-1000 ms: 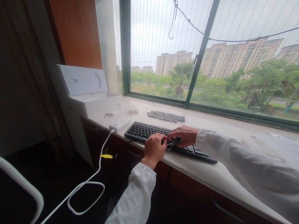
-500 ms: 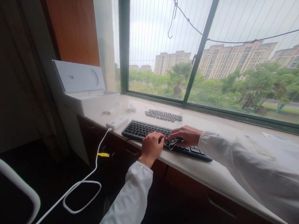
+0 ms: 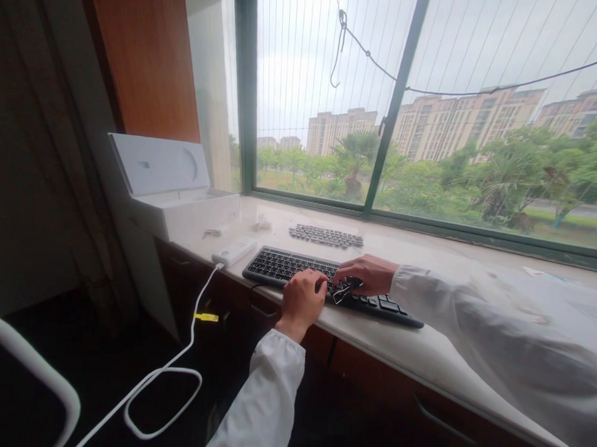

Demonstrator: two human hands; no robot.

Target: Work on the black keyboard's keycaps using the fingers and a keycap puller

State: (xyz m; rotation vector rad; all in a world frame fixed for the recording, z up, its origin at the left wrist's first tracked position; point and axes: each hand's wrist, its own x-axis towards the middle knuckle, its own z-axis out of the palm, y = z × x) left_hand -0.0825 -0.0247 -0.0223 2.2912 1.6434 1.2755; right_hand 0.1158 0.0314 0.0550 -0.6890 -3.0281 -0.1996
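"What was the biggest thing there?"

"The green-framed window (image 3: 321, 71), beyond the dark keyboard (image 3: 293, 264). Next came the pale counter (image 3: 396, 352) under the keyboard, then an open white box (image 3: 194, 211) past its left end."

"And the keyboard itself?"

"Flat on the counter. Rows of dark keycaps (image 3: 326, 236) lay behind it, well clear, and a white block (image 3: 234, 251) with a cable (image 3: 193, 328) sat just off its left end."

"The hands?"

"The left hand (image 3: 303, 300) was at the keyboard's near edge, fingers bent; I couldn't tell if it pinched anything. The right hand (image 3: 370, 274), over the keyboard's right half, had its fingers closed around something small: a wire tool (image 3: 341, 294)."
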